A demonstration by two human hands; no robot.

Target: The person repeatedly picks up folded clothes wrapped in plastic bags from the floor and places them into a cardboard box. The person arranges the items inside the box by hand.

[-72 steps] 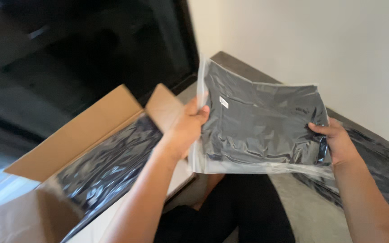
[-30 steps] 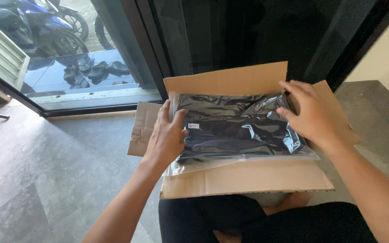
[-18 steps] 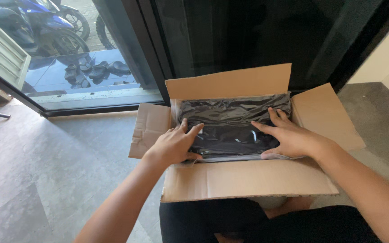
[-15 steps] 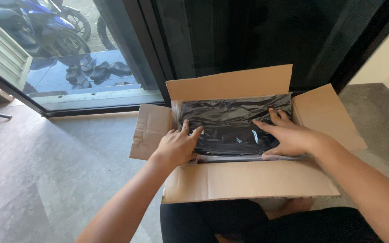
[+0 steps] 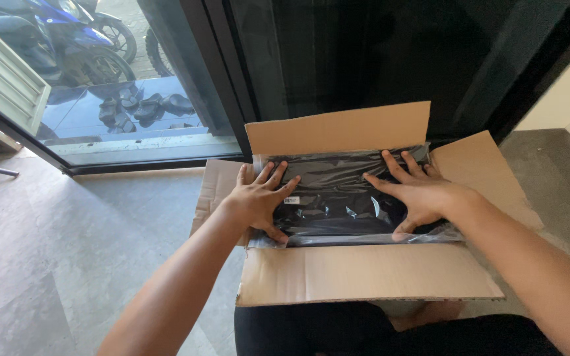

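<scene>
Bagged dark garment (image 5: 338, 201) in cardboard box (image 5: 364, 277), under flat, spread left hand (image 5: 262, 201) and right hand (image 5: 413, 194)

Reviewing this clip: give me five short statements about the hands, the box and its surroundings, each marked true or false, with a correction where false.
1. Both hands lie flat on the plastic-wrapped dark garment in the cardboard box. True.
2. The box flaps are folded shut. False: all four flaps stand open.
3. The left hand presses near the left end of the package, the right hand near the right end. True.
4. The right hand grips a roll of tape. False: its fingers are spread on the plastic, holding nothing.
5. A blue motorcycle shows through the glass door. True.
</scene>
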